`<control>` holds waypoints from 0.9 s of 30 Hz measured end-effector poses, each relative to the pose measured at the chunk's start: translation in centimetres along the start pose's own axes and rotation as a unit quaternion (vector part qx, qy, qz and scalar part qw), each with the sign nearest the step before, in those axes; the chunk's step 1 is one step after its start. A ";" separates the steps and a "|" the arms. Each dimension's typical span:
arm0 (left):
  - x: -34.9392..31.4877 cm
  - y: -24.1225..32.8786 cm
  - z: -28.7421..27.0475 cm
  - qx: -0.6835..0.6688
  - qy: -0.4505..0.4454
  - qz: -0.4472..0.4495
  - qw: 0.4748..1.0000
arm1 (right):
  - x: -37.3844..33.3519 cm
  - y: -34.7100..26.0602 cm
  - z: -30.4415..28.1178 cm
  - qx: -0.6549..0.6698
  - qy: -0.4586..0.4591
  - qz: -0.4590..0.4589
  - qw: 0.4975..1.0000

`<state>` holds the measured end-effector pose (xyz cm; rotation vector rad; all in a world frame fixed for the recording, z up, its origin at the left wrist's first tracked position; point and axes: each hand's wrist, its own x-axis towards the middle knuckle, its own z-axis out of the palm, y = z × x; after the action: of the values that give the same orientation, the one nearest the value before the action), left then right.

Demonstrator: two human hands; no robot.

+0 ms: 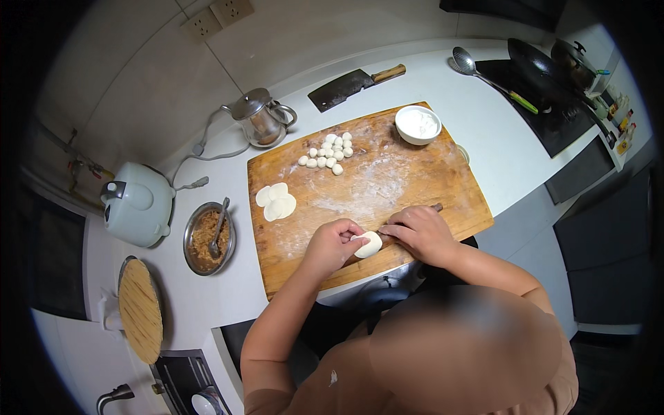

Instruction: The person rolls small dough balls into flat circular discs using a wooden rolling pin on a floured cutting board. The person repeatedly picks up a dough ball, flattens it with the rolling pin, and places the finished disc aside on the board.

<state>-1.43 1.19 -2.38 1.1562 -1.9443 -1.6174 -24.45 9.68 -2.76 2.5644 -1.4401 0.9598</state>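
Note:
My left hand pinches the edge of a round dough wrapper near the front of the floured wooden board. Beside it, my right hand lies over a thin rolling pin, most of which its fingers and palm cover; one dark end pokes out to the right. Several small dough balls are gathered toward the back of the board. On its left side, several flat round wrappers overlap. A white bowl of flour stands at the board's far right corner.
Left of the board sits a metal bowl of filling with a spoon. Behind are a steel kettle and a cleaver. A rice cooker and a round slatted tray stand at left; a skimmer and wok at right.

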 end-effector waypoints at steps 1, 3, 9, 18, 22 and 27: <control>0.1 -0.1 0.0 -0.050 -0.004 0.008 0.999 | 0.0 0.0 0.1 0.002 -0.002 0.000 1.000; 0.1 0.3 -0.1 -0.135 -0.017 0.017 0.991 | -0.2 0.2 0.1 -0.002 0.004 0.007 1.000; 1.0 1.0 -1.1 -0.212 0.035 0.014 0.977 | -0.6 0.5 -1.0 0.015 -0.016 0.019 1.000; 0.0 -2.0 -5.1 0.155 0.225 0.085 0.958 | -0.7 0.5 -1.1 0.051 -0.081 -0.018 0.995; -1.0 -1.9 -5.4 0.250 0.190 0.077 0.946 | -0.1 0.5 -0.7 0.052 -0.084 -0.022 0.995; -1.3 -2.0 -5.2 0.471 0.010 0.198 0.860 | 0.3 0.4 -0.6 0.045 -0.076 -0.032 0.996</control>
<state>3.82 -1.12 -2.52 0.9144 -2.8091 -0.3829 -24.95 9.46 -2.21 2.7855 -1.3668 0.8582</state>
